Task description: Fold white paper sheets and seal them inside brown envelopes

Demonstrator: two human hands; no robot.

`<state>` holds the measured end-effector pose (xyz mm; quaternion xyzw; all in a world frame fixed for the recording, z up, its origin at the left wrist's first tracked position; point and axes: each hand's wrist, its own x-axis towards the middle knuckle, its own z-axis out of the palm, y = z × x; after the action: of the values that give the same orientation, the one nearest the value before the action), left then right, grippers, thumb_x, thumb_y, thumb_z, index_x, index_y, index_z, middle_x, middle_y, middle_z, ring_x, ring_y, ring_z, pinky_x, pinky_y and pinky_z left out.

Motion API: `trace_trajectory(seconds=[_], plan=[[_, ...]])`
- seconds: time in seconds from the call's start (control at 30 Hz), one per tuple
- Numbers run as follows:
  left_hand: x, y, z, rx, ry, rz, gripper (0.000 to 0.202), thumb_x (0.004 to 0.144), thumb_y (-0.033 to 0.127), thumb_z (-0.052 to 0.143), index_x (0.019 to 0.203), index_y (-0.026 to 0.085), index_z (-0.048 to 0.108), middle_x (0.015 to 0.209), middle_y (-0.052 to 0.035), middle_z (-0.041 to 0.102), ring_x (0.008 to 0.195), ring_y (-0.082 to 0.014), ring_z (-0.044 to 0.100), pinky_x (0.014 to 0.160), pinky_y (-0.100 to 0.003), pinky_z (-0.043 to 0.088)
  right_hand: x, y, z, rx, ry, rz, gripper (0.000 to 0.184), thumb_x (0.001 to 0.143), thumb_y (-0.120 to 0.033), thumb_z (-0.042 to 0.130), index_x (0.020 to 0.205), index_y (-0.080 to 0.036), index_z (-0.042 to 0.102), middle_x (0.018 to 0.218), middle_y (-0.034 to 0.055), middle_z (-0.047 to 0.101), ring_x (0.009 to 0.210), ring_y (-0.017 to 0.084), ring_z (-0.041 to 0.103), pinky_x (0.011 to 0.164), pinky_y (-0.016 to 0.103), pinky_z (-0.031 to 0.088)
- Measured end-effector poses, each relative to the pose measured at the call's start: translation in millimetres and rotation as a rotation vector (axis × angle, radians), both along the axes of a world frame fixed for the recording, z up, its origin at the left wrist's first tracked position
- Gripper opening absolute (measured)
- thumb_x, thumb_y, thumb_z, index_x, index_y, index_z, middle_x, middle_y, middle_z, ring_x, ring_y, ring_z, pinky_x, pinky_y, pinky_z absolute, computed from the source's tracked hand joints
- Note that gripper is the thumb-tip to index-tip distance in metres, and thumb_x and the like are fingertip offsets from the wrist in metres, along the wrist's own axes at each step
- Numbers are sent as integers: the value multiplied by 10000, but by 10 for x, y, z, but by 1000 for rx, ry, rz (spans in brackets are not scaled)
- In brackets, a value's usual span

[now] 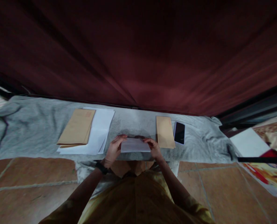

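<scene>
A folded white sheet of paper (pixel 135 145) is held between both my hands just above the grey cloth (pixel 35 124). My left hand (pixel 114 148) grips its left edge, fingers curled over the top. My right hand (pixel 154 147) grips the right edge the same way. A black band sits on my left wrist. To the left lie brown envelopes (pixel 77 127) on a stack of white sheets (pixel 98 132). To the right lies another brown envelope (pixel 165 132) beside a black phone (pixel 179 133).
A dark red curtain (pixel 138 56) hangs right behind the cloth. Terracotta floor tiles (pixel 31 180) run along the near side. At the far right are a white sheet (pixel 249 142) and a colourful printed fabric (pixel 269 174).
</scene>
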<state>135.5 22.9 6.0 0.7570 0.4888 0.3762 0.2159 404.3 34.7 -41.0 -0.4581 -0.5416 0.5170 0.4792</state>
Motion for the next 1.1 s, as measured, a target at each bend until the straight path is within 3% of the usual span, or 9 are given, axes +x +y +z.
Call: trace_trajectory(seconds=[0.17, 0.33, 0.5, 0.7, 0.9, 1.1], plan=[[-10, 34, 39, 163, 321, -208, 481, 897, -1, 397, 1295, 179, 599, 1541, -91, 517, 1497, -200, 369, 1185, -421, 428, 10, 14, -69, 23, 8, -52, 93, 828, -315, 631, 867, -233, 651, 1167, 96, 705, 1079, 226, 674, 917, 353, 542], [29, 94, -34, 184, 535, -296, 591, 949, 8, 370, 1490, 238, 434, 1646, -47, 369, 1565, -142, 167, 1239, -358, 343, 80, 4, -99, 171, -132, -65, 134, 882, -264, 581, 940, -222, 694, 1153, 106, 703, 1122, 235, 653, 991, 398, 520], [2, 121, -249, 120, 569, -325, 605, 956, 2, 356, 1507, 245, 410, 1643, -47, 373, 1556, -126, 197, 1243, -353, 315, 131, -87, -102, 253, -413, 41, 391, 872, -92, 470, 1125, -234, 732, 1292, 94, 667, 1250, 218, 603, 1117, 407, 466], [-81, 97, -441, 66, 702, -356, 665, 886, -29, 418, 1490, 249, 437, 1621, -49, 417, 1536, -134, 272, 1208, -324, 331, 121, -197, -104, 331, -690, 187, 641, 827, 23, 433, 1386, -226, 622, 1507, 89, 529, 1396, 221, 497, 1205, 402, 397], [-115, -53, -486, 110, 728, -475, 695, 881, 1, 418, 1502, 311, 412, 1628, -15, 409, 1519, -129, 315, 1193, -343, 326, 105, -240, -125, 358, -799, 204, 646, 858, -8, 517, 1475, -200, 532, 1550, 125, 476, 1435, 256, 452, 1202, 447, 403], [-71, -206, -418, 25, 635, -471, 696, 886, 21, 395, 1482, 376, 450, 1589, 36, 468, 1491, -125, 371, 1171, -314, 343, 92, -239, -153, 365, -878, 214, 639, 873, -41, 535, 1496, -181, 507, 1544, 140, 483, 1441, 277, 442, 1207, 468, 393]])
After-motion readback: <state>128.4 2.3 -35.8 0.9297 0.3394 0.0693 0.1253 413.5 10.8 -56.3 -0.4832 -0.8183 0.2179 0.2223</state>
